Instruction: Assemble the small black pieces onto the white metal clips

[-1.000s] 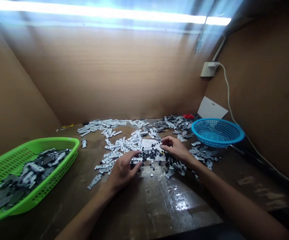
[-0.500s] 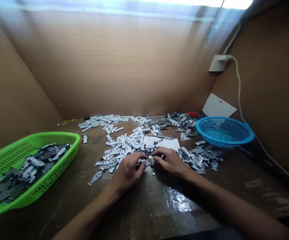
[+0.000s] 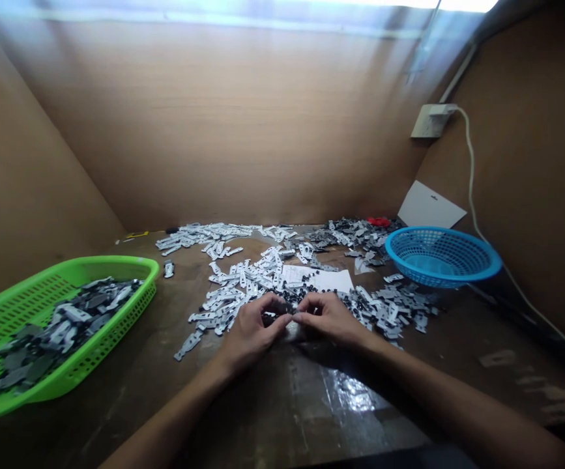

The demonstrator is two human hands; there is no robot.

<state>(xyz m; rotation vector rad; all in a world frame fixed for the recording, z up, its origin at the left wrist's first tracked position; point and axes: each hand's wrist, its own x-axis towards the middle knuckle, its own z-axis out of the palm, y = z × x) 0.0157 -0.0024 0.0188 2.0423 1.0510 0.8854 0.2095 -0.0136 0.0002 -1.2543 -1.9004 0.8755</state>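
Left hand (image 3: 255, 329) and right hand (image 3: 332, 320) meet over a strewn brown tabletop (image 3: 247, 404)

Wooden panels (image 3: 243, 143) close in its back and sides; shiny tape (image 3: 353, 394) glints toward the near edge. A green basket (image 3: 138, 305), cut off by the frame, takes the left edge; a blue basket (image 3: 438, 277) sits near the back right corner. Flat pale parts (image 3: 233, 286) spread from back edge to middle, where small black pieces (image 3: 305, 278) lie on and around paper (image 3: 338, 280), partly hidden by the hands. Both hands' fingers curl, tips nearly touching; whether they grip anything, I cannot tell.
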